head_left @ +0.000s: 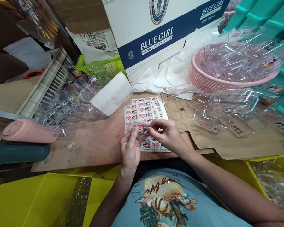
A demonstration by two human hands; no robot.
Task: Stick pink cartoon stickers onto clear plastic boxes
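Note:
My left hand (pixel 129 148) and my right hand (pixel 167 135) together pinch a small clear plastic box (pixel 140 129) above the wooden board. A pink sticker shows on the box where the fingertips of my right hand press. Under both hands lies a sheet of pink and white stickers (pixel 145 110). Both hands are closed on the box.
A heap of clear boxes (pixel 68 101) lies at the left by a white rack. Stickered boxes (pixel 229 107) sit at the right on cardboard, below a pink basket (pixel 203 80) full of more. A Blue Girl beer carton (pixel 161 34) stands behind. Yellow bins (pixel 38 198) are near me.

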